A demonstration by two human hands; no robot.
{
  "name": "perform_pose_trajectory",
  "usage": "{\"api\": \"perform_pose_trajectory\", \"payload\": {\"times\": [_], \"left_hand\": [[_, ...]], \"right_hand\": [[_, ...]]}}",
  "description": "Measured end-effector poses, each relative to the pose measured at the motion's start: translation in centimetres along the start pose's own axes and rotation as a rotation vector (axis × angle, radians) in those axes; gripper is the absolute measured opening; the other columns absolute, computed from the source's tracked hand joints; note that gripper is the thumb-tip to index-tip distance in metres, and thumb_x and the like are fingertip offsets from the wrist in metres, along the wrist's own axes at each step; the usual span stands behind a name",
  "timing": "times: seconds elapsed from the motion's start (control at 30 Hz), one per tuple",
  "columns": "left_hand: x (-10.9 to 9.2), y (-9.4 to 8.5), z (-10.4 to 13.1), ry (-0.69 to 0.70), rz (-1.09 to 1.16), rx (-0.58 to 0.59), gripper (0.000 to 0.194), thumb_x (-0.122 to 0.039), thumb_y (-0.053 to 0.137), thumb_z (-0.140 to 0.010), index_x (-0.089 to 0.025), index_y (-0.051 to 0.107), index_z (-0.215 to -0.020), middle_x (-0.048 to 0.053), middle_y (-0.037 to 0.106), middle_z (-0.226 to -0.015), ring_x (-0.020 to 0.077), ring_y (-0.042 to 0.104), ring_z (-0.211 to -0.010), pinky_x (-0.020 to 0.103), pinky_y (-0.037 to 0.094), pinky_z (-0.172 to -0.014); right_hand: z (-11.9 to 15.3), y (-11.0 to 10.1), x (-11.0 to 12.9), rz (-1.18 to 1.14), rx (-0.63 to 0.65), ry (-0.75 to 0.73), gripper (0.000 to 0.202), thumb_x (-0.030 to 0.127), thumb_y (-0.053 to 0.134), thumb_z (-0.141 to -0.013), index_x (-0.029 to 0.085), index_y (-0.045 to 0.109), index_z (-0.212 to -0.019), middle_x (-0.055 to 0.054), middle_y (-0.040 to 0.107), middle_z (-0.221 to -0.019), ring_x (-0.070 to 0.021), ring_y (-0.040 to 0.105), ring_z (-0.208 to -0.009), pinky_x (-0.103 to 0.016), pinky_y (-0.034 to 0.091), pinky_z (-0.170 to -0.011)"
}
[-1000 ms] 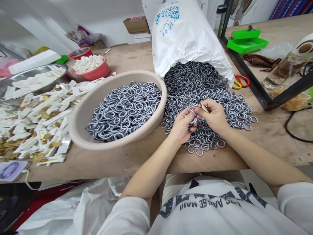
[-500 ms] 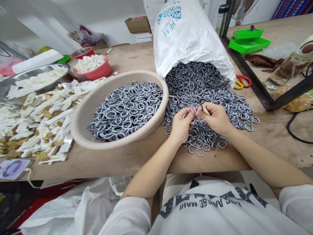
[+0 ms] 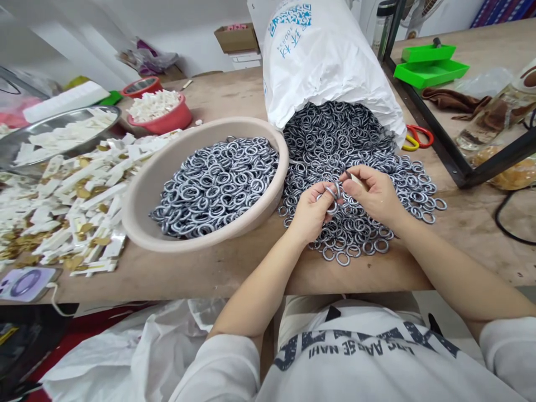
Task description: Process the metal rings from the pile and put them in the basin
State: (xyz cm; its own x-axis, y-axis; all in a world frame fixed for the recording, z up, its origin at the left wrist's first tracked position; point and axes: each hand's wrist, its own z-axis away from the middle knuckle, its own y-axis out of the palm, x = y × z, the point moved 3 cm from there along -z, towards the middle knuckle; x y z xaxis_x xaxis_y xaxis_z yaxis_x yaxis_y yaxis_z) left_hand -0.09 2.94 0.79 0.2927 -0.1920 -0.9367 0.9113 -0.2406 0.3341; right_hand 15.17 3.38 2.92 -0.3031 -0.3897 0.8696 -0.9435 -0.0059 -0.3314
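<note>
Pinched in my left hand (image 3: 312,215) are a few grey rings (image 3: 330,192). Close to its right, my right hand (image 3: 374,195) is closed round a small tool with a pale handle (image 3: 359,182) and a dark tip; its exact kind is unclear. The tool's tip is near the rings, but I cannot tell if it touches them. Both hands are over a loose heap of similar grey rings (image 3: 341,258), spilling from the mouth of a white sack (image 3: 322,61). Left of my hands, a beige basin (image 3: 167,245) holds many more rings.
White and gold plastic parts (image 3: 92,223) cover the left of the table, beside a metal tray (image 3: 113,118) and a red bowl (image 3: 167,121). Scissors (image 3: 425,137) lie near a black metal frame (image 3: 431,125) and green trays (image 3: 435,72). A phone (image 3: 29,283) rests front left.
My right hand has drawn slightly up and to the right with the tool, opening a small gap from the left fingers. The left hand still pinches rings.
</note>
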Motion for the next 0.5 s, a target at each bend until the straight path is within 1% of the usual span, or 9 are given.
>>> {"api": "perform_pose_trajectory", "payload": {"times": [0.03,0.1,0.17,0.33,0.5], "left_hand": [[-0.1,0.0,0.0,-0.01,0.017,-0.003,0.033,-0.046,0.076,-0.077,-0.018,0.062,-0.088,-0.002,0.06,-0.069,0.0044,0.04,-0.048,0.016,0.024,-0.038],[-0.3,-0.2,0.0,-0.014,0.035,-0.002,0.032,-0.044,0.077,-0.077,-0.018,0.06,-0.087,-0.003,0.058,-0.067,0.0045,0.04,-0.047,0.016,0.024,-0.038],[-0.4,-0.2,0.0,-0.008,0.038,0.005,0.031,-0.043,0.076,-0.077,-0.019,0.059,-0.087,-0.004,0.057,-0.065,0.0043,0.039,-0.047,0.015,0.024,-0.038],[-0.2,-0.3,0.0,0.004,-0.028,0.022,0.033,-0.048,0.074,-0.079,-0.02,0.06,-0.09,-0.004,0.057,-0.064,0.0036,0.036,-0.045,0.016,0.023,-0.038],[-0.4,-0.4,0.1,0.022,-0.093,0.046,0.031,-0.047,0.071,-0.081,-0.02,0.06,-0.089,-0.004,0.057,-0.064,0.0041,0.036,-0.044,0.017,0.023,-0.038]], "right_hand": [[0.1,-0.3,0.3,0.117,-0.003,-0.047,0.032,0.052,0.062,-0.089,0.021,0.066,-0.091,-0.002,0.065,-0.08,-0.0158,0.056,-0.072,-0.029,0.041,-0.065],[0.5,-0.7,0.8,0.322,0.03,-0.14,0.032,0.051,0.058,-0.092,0.02,0.066,-0.086,-0.002,0.065,-0.079,-0.0154,0.055,-0.071,-0.029,0.037,-0.064],[0.7,-0.7,1.3,0.438,0.076,-0.197,0.034,0.048,0.055,-0.094,0.02,0.067,-0.08,-0.002,0.063,-0.075,-0.0146,0.054,-0.07,-0.029,0.034,-0.063],[0.7,-0.8,1.9,0.493,0.109,-0.216,0.038,0.048,0.052,-0.096,0.021,0.067,-0.074,-0.001,0.061,-0.07,-0.0135,0.052,-0.066,-0.028,0.03,-0.062],[0.6,-1.4,2.2,0.495,0.164,-0.204,0.04,0.049,0.052,-0.095,0.021,0.063,-0.07,0.0,0.057,-0.065,-0.0126,0.048,-0.062,-0.028,0.028,-0.06]]}}
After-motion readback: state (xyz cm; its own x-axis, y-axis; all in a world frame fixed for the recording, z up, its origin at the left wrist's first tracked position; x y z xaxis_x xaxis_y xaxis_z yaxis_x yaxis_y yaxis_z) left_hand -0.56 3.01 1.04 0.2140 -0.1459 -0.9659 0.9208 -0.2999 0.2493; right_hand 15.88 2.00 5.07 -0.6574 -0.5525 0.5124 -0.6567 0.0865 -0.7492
